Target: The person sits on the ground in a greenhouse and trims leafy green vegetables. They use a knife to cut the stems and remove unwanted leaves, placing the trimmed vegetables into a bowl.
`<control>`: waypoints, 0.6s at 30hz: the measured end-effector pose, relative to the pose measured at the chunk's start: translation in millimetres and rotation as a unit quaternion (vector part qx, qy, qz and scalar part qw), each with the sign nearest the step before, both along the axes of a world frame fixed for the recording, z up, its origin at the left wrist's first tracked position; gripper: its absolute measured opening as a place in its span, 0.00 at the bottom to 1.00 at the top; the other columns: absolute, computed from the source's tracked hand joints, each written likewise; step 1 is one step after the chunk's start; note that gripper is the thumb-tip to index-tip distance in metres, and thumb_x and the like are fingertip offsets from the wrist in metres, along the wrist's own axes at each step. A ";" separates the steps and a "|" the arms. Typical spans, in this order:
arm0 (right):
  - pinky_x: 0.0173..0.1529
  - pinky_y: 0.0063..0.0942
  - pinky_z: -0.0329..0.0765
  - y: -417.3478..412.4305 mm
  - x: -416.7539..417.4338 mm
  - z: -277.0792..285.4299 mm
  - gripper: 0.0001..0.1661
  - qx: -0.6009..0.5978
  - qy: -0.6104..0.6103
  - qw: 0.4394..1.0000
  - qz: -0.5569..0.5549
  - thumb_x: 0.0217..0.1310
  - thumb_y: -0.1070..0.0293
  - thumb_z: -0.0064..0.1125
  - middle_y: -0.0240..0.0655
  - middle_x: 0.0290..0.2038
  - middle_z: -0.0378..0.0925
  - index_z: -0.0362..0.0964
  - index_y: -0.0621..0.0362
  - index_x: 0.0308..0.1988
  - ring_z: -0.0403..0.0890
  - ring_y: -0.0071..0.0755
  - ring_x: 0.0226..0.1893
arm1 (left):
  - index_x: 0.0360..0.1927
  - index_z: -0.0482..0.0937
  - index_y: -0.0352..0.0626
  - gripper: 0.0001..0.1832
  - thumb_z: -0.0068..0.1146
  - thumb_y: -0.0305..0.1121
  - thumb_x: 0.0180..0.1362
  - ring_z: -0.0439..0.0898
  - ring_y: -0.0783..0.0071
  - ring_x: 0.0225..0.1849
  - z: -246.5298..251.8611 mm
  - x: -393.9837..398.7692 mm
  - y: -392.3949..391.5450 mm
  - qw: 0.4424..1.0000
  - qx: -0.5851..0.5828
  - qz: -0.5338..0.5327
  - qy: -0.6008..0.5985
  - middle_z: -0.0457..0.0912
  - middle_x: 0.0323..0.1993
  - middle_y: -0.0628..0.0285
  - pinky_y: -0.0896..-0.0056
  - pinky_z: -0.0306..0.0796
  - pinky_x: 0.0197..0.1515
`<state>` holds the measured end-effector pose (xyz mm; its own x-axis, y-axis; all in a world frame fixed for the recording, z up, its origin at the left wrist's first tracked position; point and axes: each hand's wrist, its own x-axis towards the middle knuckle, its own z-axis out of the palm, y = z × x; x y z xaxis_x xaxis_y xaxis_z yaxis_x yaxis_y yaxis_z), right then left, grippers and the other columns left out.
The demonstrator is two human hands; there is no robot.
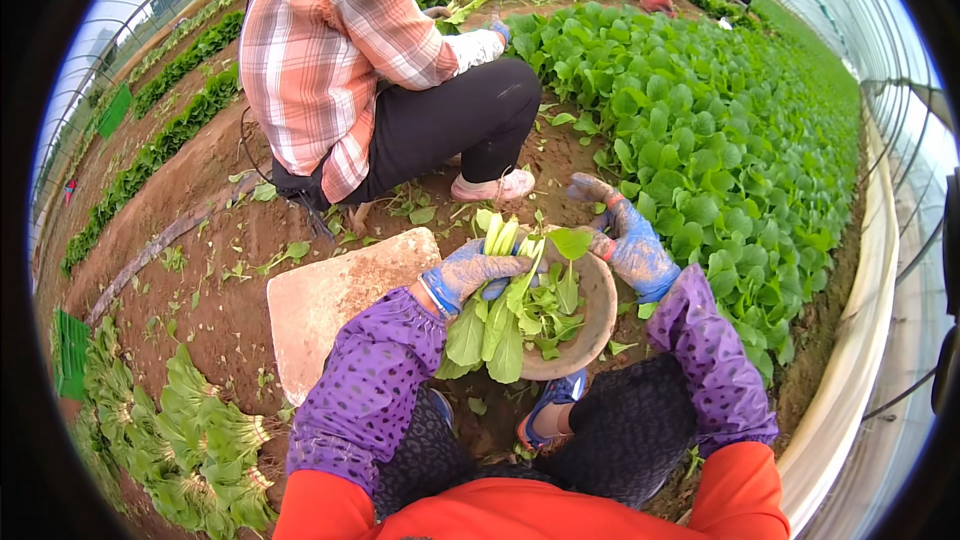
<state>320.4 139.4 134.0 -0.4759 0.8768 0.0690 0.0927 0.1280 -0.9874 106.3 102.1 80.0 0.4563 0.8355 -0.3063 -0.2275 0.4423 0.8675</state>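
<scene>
My left hand (480, 270), in a soiled blue-palmed glove, grips a small bunch of leafy greens (506, 337). The pale stems point away from me and the leaves hang toward me. Under the bunch is a round, shallow, dirt-stained basin (600, 322) with loose green leaves (559, 300) in it. My right hand (634, 244), gloved the same way, is at the basin's far right rim with its fingers apart; I see nothing held in it. The plants' growing bed (697, 157) lies just beyond that hand.
A pale foam block (345, 300) lies left of the basin. Bundled greens (195, 450) lie in rows at lower left by a green crate (71, 352). A person in a plaid shirt (315, 52) sits close ahead. White sheeting (847, 390) borders the right side.
</scene>
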 end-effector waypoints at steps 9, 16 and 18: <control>0.32 0.27 0.73 -16.3 -26.1 -27.7 0.13 0.293 -0.274 0.915 -0.051 0.45 0.72 0.64 0.35 0.30 0.71 0.74 0.57 0.36 0.76 0.32 0.29 | 0.40 0.77 0.40 0.16 0.60 0.37 0.50 0.66 0.88 0.16 -9.6 -1.0 -6.6 0.998 0.036 -0.001 0.054 0.76 0.24 0.70 0.87 0.57 0.17; 0.34 0.28 0.74 -4.1 -12.4 -39.9 0.13 0.032 -0.094 0.993 -0.058 0.50 0.70 0.60 0.36 0.30 0.75 0.70 0.62 0.38 0.77 0.33 0.29 | 0.39 0.79 0.41 0.15 0.61 0.39 0.50 0.65 0.88 0.16 -5.8 0.4 -4.8 0.985 0.089 -0.038 0.142 0.74 0.21 0.71 0.85 0.56 0.17; 0.33 0.23 0.74 7.6 -8.6 -33.8 0.13 -0.163 0.035 0.982 -0.087 0.53 0.71 0.58 0.34 0.28 0.74 0.69 0.66 0.39 0.74 0.20 0.26 | 0.39 0.79 0.41 0.15 0.60 0.39 0.51 0.66 0.88 0.17 1.9 -6.8 -7.5 0.992 0.058 -0.064 0.095 0.74 0.22 0.70 0.86 0.56 0.17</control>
